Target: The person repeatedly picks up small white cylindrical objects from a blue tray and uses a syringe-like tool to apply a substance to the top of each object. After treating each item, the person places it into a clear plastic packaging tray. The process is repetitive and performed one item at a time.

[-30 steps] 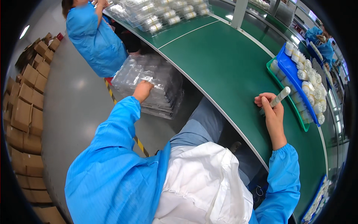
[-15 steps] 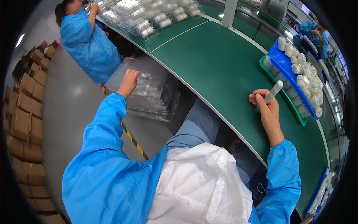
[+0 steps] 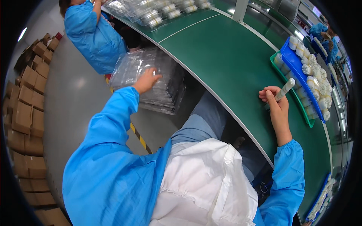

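Observation:
My right hand (image 3: 277, 103) rests above the green tabletop, its fingers wrapped round a pale pen (image 3: 287, 87) whose thick rounded end sticks up past the thumb. Over a stack of clear plastic trays (image 3: 162, 96) beside the table's edge is my left hand (image 3: 148, 80), its fingers loosely bent and apart, with nothing in them. Whether its fingertips touch the top tray I cannot tell.
Right of my right hand, a blue tray (image 3: 298, 71) of bundled white-and-yellow pieces overlaps a green tray (image 3: 310, 122). Filled clear trays (image 3: 151, 15) lie at the table's far end. A co-worker in a blue smock (image 3: 92, 37) stands far left; cardboard boxes (image 3: 22, 116) line the wall.
My left hand has moved right and slightly lower in the picture, farther over the tray stack. My right hand keeps its grip on the pen. The whole view has shifted slightly.

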A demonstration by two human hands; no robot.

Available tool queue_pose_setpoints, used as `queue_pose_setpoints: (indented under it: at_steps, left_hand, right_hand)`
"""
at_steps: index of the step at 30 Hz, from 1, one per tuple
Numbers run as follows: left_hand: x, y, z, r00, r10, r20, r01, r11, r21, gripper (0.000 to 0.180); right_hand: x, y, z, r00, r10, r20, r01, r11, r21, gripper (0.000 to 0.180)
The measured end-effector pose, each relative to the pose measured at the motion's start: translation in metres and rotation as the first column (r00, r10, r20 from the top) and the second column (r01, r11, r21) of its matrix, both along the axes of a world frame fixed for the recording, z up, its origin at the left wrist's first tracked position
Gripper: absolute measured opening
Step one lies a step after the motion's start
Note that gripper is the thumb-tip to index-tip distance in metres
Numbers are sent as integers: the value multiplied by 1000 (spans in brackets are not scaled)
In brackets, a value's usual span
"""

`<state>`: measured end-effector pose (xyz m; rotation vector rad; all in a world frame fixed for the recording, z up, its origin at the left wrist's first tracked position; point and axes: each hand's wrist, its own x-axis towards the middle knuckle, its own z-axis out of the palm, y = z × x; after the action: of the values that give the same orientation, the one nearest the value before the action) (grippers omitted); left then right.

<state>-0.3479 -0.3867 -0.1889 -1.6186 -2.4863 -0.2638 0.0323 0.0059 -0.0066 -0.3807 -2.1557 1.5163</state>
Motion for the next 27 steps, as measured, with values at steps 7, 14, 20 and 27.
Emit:
queue_pose_setpoints:
  at_steps: [7,14,20,27]
  left_hand:
    - [38,9,-3,933,360,-8,-349,910,225,60]
    - [17,-80,-40,886,434,-163,-437,899,22,42]
    - [111,-76,47,903,395,-172,-315,878,361,31]
    - [183,-116,113,885,394,-249,-199,802,563,32]
  right_hand:
    - [7,1,-3,1000,-7,-25,7,1000,-4,19]
    - [-2,2,-7,1000,-5,-18,5,1000,11,19]
    - [7,4,-1,999,30,-30,-29,999,19,19]
    - [14,9,-3,998,64,-22,-63,998,20,19]
